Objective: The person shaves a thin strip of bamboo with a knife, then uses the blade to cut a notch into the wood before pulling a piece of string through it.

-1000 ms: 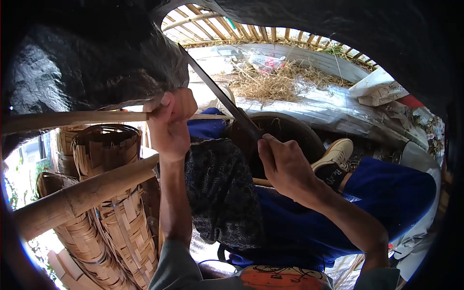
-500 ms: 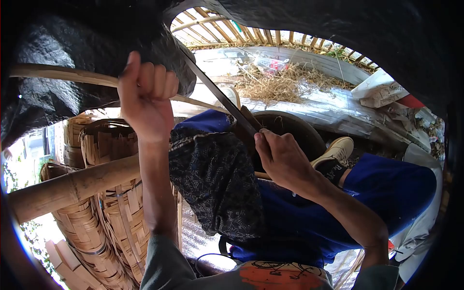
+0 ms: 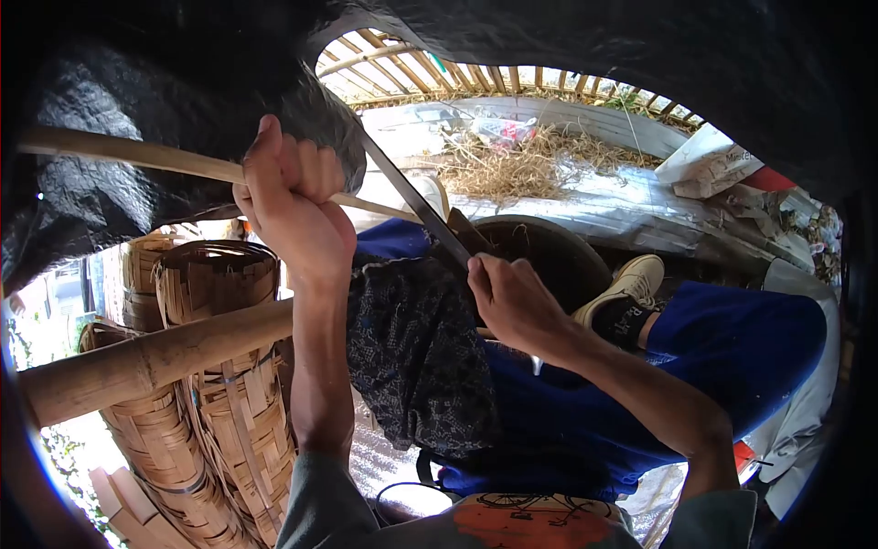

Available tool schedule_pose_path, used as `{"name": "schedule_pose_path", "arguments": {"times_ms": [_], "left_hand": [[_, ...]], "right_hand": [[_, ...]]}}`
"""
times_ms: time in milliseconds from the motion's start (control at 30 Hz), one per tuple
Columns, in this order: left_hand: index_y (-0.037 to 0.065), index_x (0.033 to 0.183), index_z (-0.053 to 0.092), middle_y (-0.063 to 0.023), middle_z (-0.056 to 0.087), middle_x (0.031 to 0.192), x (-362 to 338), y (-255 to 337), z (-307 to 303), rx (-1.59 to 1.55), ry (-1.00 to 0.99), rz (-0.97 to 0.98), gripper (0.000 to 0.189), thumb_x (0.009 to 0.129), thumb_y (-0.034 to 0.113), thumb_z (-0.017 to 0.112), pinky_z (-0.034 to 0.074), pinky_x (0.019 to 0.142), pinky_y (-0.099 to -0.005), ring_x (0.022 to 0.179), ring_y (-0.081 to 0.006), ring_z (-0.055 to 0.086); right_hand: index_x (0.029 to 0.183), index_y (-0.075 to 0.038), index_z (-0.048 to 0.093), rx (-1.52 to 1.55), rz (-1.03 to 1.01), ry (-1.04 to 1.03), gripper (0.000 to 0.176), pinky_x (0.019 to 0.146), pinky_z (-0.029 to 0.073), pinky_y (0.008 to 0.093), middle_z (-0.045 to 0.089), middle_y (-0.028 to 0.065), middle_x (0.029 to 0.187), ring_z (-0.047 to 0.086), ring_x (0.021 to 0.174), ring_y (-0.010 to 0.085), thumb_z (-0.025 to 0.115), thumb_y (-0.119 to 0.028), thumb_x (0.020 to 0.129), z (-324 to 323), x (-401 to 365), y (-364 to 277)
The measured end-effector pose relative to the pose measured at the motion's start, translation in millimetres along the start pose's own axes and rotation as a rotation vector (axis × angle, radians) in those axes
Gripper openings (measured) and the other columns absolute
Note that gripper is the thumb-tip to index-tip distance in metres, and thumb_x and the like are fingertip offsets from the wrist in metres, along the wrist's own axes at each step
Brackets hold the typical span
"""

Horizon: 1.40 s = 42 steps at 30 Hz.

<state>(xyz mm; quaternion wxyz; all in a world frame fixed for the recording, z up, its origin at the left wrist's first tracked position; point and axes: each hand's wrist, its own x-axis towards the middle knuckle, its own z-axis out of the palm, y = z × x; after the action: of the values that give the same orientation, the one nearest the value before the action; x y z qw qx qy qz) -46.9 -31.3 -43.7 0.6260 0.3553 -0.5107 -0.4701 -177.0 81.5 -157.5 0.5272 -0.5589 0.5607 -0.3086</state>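
My left hand point(image 3: 300, 203) is closed around a long, pale bamboo strip point(image 3: 137, 154), its thumb pointing up. The strip runs from the upper left through the fist and down to the knife, passing behind the blade in this view. My right hand point(image 3: 519, 304) grips a knife with a long dark blade point(image 3: 402, 186) that slants to the upper left. The handle is mostly hidden in the fingers. Below the knife, a dark patterned cloth point(image 3: 421, 357) is draped over one leg of my blue trousers point(image 3: 585, 412).
Tall woven bamboo baskets point(image 3: 233, 412) stand at the left behind a thick bamboo pole point(image 3: 137, 371). Black plastic sheeting point(image 3: 91, 101) hangs overhead and at the left. Ahead are a dark round basin point(image 3: 558, 261), dry straw point(image 3: 512, 165) on pale sheeting, and my shoe point(image 3: 631, 284).
My left hand and the bamboo strip have shifted to the right and slightly down. My right hand has moved a little left with the knife.
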Motion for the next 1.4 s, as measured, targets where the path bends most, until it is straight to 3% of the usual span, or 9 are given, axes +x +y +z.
{"name": "schedule_pose_path", "arguments": {"times_ms": [200,367,500,600,800,900,1100,1200,1400], "left_hand": [[0.015,0.053,0.016,0.0034,0.011,0.046,6.4,-4.3,1.6,0.005,0.037,0.013,0.046,0.091,0.016,0.042,0.01,0.043,-0.0284,0.044,-0.0071,0.007],[0.015,0.05,0.021,0.0051,0.016,0.043,12.2,-6.2,4.4,-0.006,0.1,0.022,0.047,0.087,0.015,0.048,0.008,0.042,-0.028,0.041,-0.0047,0.01],[0.015,0.05,0.02,0.0056,0.016,0.043,8.8,-2.8,-2.4,-0.014,0.094,0.044,0.047,0.087,0.015,0.049,0.008,0.042,-0.0278,0.041,-0.0046,0.01],[0.015,0.05,0.021,0.0059,0.016,0.043,9.1,-4.7,-1.8,-0.051,0.053,0.012,0.047,0.087,0.015,0.049,0.008,0.041,-0.0277,0.041,-0.0045,0.01],[0.014,0.05,0.021,0.0055,0.015,0.044,9.1,-6.6,1.6,-0.079,0.016,-0.002,0.047,0.088,0.014,0.049,0.008,0.041,-0.0279,0.041,-0.0047,0.01],[0.014,0.05,0.02,0.0052,0.015,0.044,7.9,-5.0,-2.5,-0.043,0.014,0.051,0.047,0.088,0.014,0.047,0.008,0.041,-0.028,0.041,-0.0048,0.009],[0.015,0.054,0.015,0.0028,0.01,0.048,7.4,-4.2,0.2,0.082,0.166,0.067,0.044,0.092,0.016,0.037,0.01,0.042,-0.0283,0.043,-0.0079,0.007],[0.015,0.052,0.016,0.0032,0.011,0.046,2.5,-5.7,0.8,0.115,0.218,0.122,0.045,0.092,0.017,0.038,0.009,0.041,-0.0284,0.042,-0.0073,0.007],[0.015,0.052,0.015,0.0031,0.012,0.044,9.7,-3.6,-5.2,0.14,0.276,0.135,0.046,0.092,0.018,0.037,0.009,0.04,-0.0279,0.04,-0.007,0.008]], "right_hand": [[0.071,0.002,0.05,-0.186,-0.325,0.184,0.025,0.04,0.042,0.0417,0.049,0.0174,0.046,0.053,0.041,0.0341,0.046,-0.012,0.09,-28.1,-1.1,-40.5],[0.071,0.003,0.049,-0.241,-0.195,0.069,0.025,0.041,0.045,0.0412,0.05,0.0185,0.047,0.055,0.044,0.0349,0.045,-0.013,0.09,21.9,-14.0,34.4],[0.072,0.003,0.049,-0.055,0.054,-0.049,0.027,0.039,0.041,0.0418,0.048,0.0163,0.044,0.053,0.04,0.0332,0.043,-0.014,0.092,-15.4,-7.8,-9.9],[0.072,0.003,0.048,-0.049,-0.166,0.104,0.027,0.038,0.04,0.0413,0.048,0.0156,0.044,0.053,0.039,0.0313,0.043,-0.014,0.092,-25.7,-6.1,-21.1],[0.073,0.003,0.048,-0.204,-0.172,0.016,0.027,0.038,0.04,0.0381,0.049,0.0148,0.045,0.054,0.041,0.0293,0.042,-0.013,0.093,6.7,-13.0,20.6],[0.076,0.003,0.049,-0.079,0.043,-0.073,0.024,0.039,0.041,0.0376,0.048,0.0136,0.044,0.054,0.041,0.029,0.043,-0.014,0.093,-11.5,-10.4,2.6],[0.075,0.001,0.049,0.019,-0.104,0.117,0.025,0.039,0.042,0.0387,0.048,0.0155,0.044,0.053,0.04,0.0307,0.045,-0.016,0.092,-2.6,-13.8,3.6],[0.073,0.001,0.049,-0.263,-0.227,0.038,0.023,0.039,0.042,0.0389,0.047,0.0148,0.044,0.052,0.038,0.0306,0.046,-0.014,0.091,14.5,-14.1,38.1],[0.072,0.002,0.049,-0.066,0.024,-0.057,0.029,0.04,0.045,0.0348,0.05,0.0111,0.042,0.054,0.036,0.0258,0.042,-0.016,0.094,-29.4,-1.5,-11.3]]}}
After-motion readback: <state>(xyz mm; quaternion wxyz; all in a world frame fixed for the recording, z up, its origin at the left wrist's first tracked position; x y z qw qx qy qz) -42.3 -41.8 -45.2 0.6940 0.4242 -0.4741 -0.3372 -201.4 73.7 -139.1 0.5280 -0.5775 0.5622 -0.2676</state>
